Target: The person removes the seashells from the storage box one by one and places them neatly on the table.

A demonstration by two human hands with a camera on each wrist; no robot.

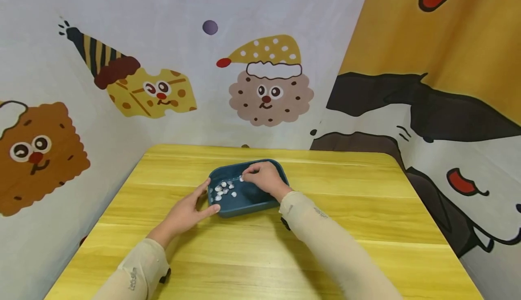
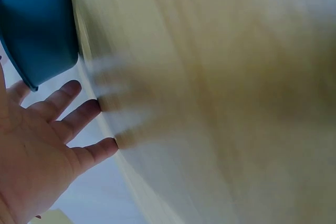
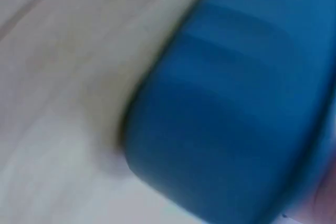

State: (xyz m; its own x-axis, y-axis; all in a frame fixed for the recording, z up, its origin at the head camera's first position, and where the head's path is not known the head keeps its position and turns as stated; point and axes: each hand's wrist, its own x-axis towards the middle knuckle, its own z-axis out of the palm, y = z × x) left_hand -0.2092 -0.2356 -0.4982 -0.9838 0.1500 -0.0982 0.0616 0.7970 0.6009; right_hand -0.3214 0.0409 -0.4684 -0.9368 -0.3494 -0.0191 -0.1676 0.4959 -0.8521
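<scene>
A dark blue rectangular tray [image 1: 248, 209] lies on the table, with several small white, shell-like pieces [image 1: 218, 188] gathered at its left end. Inside it, my right hand [image 1: 266, 178] pinches one small white piece [image 1: 241, 178] between thumb and fingertips. At the tray's left end rests my left hand [image 1: 185, 210], fingers spread, with thumb and index finger at its rim. The left wrist view shows those fingers [image 2: 79, 121] nearly straight beside the tray's wall [image 2: 39, 30]. In the right wrist view the tray's outer side [image 3: 226, 103] is blurred and hides most of the hand.
The yellow wood-grain table [image 1: 358, 227] extends on all sides of the tray. Behind it hangs a cloth backdrop [image 1: 175, 24] printed with cartoon faces, close to the table's far edge. Pale sleeves [image 1: 329, 241] cover both forearms.
</scene>
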